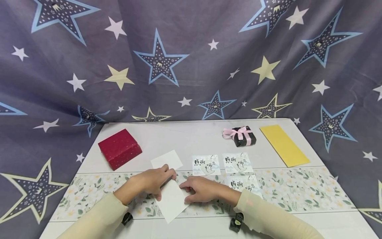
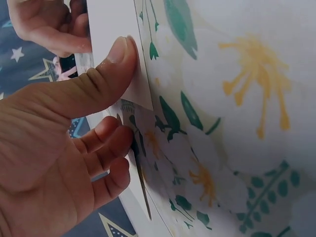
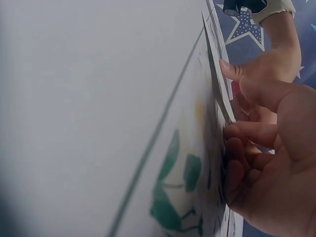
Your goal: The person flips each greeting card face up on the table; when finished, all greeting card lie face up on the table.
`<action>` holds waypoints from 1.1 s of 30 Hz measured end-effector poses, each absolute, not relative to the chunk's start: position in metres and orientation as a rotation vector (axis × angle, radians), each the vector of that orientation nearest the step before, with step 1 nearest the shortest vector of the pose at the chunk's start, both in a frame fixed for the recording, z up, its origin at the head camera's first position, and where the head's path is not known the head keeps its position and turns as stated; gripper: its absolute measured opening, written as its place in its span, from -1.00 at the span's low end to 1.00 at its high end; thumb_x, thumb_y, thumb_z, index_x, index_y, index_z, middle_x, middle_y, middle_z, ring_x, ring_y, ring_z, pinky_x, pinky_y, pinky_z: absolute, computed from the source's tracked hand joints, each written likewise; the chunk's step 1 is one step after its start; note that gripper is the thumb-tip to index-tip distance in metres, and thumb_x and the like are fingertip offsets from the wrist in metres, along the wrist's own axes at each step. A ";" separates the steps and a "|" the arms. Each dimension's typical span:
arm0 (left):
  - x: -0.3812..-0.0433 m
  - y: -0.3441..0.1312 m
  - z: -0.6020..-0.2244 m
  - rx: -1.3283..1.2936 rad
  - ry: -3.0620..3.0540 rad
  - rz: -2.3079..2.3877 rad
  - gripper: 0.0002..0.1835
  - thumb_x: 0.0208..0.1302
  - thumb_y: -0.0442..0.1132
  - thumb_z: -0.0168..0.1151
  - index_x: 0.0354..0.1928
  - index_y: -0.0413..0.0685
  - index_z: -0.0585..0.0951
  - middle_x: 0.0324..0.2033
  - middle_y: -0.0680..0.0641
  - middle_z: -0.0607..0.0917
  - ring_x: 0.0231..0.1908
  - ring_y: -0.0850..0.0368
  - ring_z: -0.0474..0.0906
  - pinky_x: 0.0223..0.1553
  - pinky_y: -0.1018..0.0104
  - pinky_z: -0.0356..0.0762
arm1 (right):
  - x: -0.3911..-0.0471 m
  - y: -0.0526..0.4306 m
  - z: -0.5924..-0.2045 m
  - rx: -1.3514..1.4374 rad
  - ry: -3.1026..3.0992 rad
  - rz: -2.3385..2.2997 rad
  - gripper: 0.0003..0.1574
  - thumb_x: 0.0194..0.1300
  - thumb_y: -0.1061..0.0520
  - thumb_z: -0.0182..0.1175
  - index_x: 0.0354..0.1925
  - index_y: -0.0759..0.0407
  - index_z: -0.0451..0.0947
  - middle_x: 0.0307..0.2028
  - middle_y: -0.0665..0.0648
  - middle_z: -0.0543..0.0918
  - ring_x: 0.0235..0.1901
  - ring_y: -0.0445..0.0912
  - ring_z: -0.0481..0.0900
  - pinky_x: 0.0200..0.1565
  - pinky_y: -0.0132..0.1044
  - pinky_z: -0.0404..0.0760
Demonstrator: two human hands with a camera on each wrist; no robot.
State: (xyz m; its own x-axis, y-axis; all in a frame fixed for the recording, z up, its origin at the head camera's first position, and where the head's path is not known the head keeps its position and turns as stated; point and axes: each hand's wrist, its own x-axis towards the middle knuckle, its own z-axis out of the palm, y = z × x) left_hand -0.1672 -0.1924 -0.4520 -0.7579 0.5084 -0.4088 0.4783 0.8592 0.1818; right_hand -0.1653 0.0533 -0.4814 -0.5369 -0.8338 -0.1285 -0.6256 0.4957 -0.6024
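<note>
A blank white card (image 1: 171,203) lies at an angle between the two hands, near the front of the table. My left hand (image 1: 159,179) holds its upper left side, the thumb (image 2: 116,64) flat on the card's face and the other fingers curled near the surface. From the other side my right hand (image 1: 200,189) pinches the card's right edge; in the right wrist view the card's corner (image 3: 230,116) meets a fingertip and stands slightly off the table. A second white card (image 1: 171,158) lies just beyond the left hand, partly covered by it.
Printed cards with black calligraphy (image 1: 206,165) lie right of the hands, one partly under the right forearm. Farther back are a dark red box (image 1: 120,147), a black gift box (image 1: 249,137) with pink ribbon and a yellow envelope-like sheet (image 1: 283,146). A starred curtain (image 1: 191,43) hangs behind.
</note>
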 end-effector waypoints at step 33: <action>-0.178 -0.213 -0.453 0.848 2.604 0.892 -0.79 0.24 -0.09 0.46 -0.19 0.12 0.59 -0.53 0.19 0.51 -0.54 0.38 0.34 -0.46 0.44 0.42 | -0.170 0.079 -0.486 -0.944 2.054 -1.285 -0.73 0.28 0.17 0.38 -0.03 0.12 0.71 -0.53 -0.01 0.63 -0.59 -0.37 0.41 -0.49 -0.52 0.39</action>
